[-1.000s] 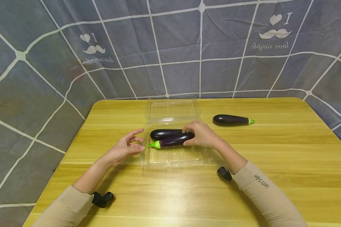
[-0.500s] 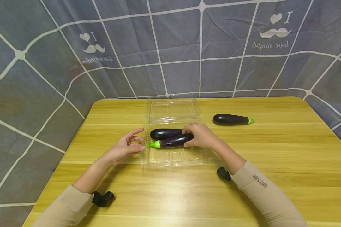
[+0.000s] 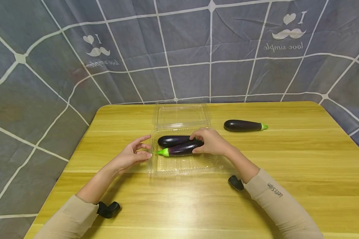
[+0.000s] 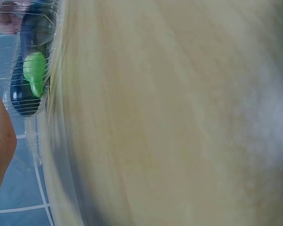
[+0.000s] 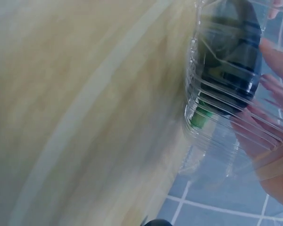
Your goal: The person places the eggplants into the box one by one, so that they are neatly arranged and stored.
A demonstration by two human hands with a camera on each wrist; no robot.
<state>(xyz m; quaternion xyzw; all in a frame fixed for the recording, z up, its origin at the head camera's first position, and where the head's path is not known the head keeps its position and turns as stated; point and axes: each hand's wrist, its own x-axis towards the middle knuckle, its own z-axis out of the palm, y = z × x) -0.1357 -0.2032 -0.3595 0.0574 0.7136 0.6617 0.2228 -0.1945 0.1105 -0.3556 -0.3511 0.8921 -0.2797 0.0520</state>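
In the head view a clear plastic clamshell box (image 3: 182, 167) lies with its lid folded back. Two dark eggplants are in its tray: the rear eggplant (image 3: 171, 141) and the front eggplant (image 3: 182, 148), whose green stem points left. My right hand (image 3: 212, 142) grips the front eggplant's right end, thumb on the near side and fingers over the far side, hiding the rear one's stem. At the box's left edge my left hand (image 3: 131, 156) stays with fingers spread and relaxed; contact with the rim is hard to tell. In the left wrist view the green stem (image 4: 34, 73) shows through the box wall.
A third eggplant (image 3: 242, 125) lies on the wooden table (image 3: 179, 205) to the right of the box, stem rightward. The transparent lid (image 3: 181, 115) reaches toward the table's back edge. A grey checked cloth (image 3: 188, 43) hangs behind and at both sides.
The front eggplant has shifted very slightly left in the tray within my right hand's grip. My right fingers have edged a little left over it. My left hand keeps its place.
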